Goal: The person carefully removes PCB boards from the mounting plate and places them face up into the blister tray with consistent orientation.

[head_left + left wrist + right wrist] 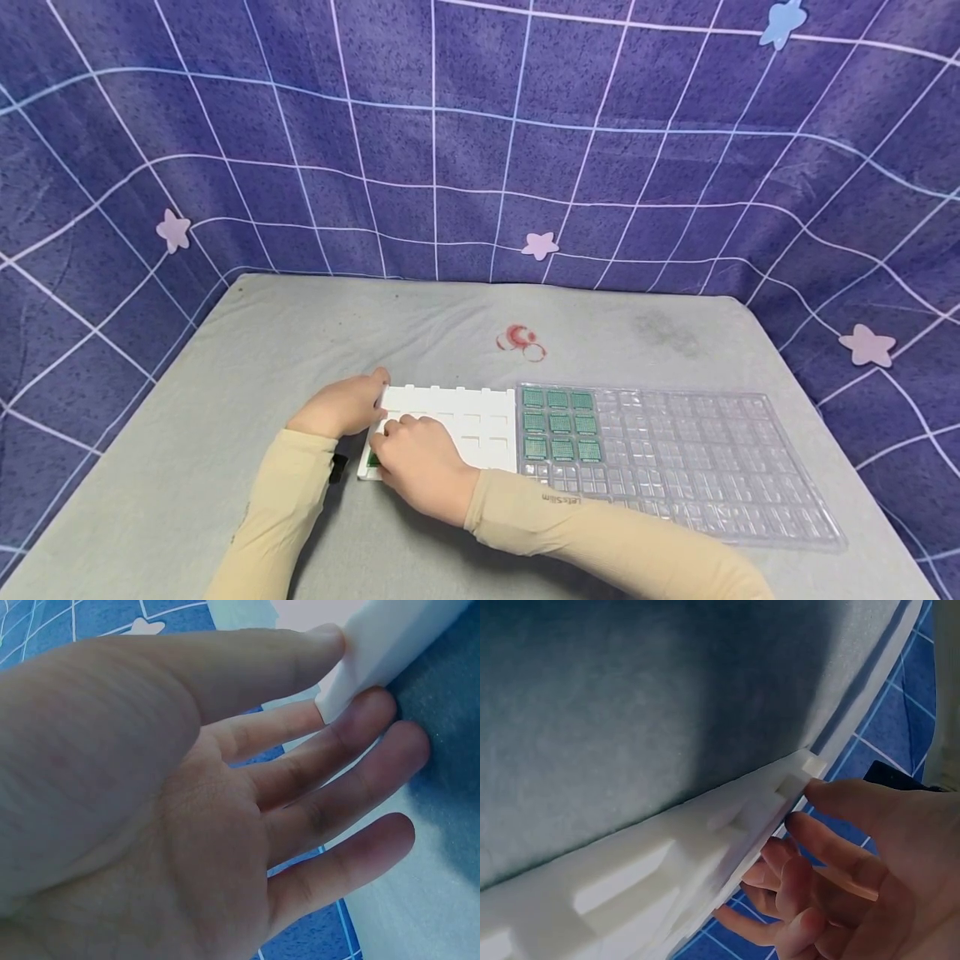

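Note:
A white pocketed tray (491,457) lies flat on the cloth. My left hand (349,407) grips its left edge; in the left wrist view the thumb (322,649) lies on the tray's face and the fingertips meet its corner. My right hand (426,467) reaches over the tray's left side with bent fingers. A green circuit board (372,460) peeks out at the lower left beside those fingers. In the right wrist view the right thumb and index fingertips sit close together at the tray's edge (780,787). Whether they pinch the board I cannot tell.
To the right, against the white tray, is a clear plastic tray (712,467) with many compartments. Several green circuit boards (559,423) fill its upper left part. My right sleeve (570,521) covers its near edge. Behind, red marks (519,337) stain the grey cloth; a purple curtain (465,167) encloses the table.

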